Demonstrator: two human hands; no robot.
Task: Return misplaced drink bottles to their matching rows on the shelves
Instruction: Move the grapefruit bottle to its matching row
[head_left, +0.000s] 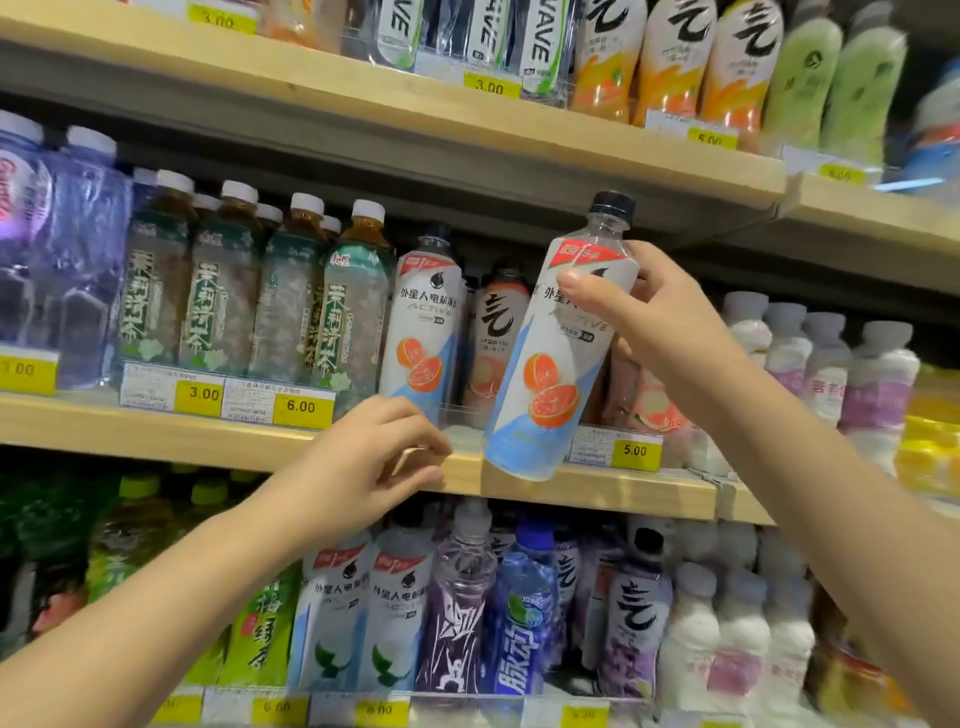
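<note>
My right hand (654, 317) grips a white and light-blue bottle with a black cap and grapefruit picture (550, 384), tilted, in front of the middle shelf. A matching grapefruit bottle (423, 332) stands in the row on that shelf, just left of the held one. Behind the held bottle stands a peach-labelled bottle with a large black character (491, 338). My left hand (374, 462) hovers with loosely curled fingers at the wooden shelf edge (597, 488), below the standing grapefruit bottle, holding nothing.
Green tea bottles (291, 301) and clear water bottles (67, 249) fill the middle shelf's left; pale milky bottles (826, 358) fill its right. The lower shelf holds white coconut-label bottles (363, 613), a blue bottle (524, 618) and purple ones. Yellow price tags (301, 408) line the edges.
</note>
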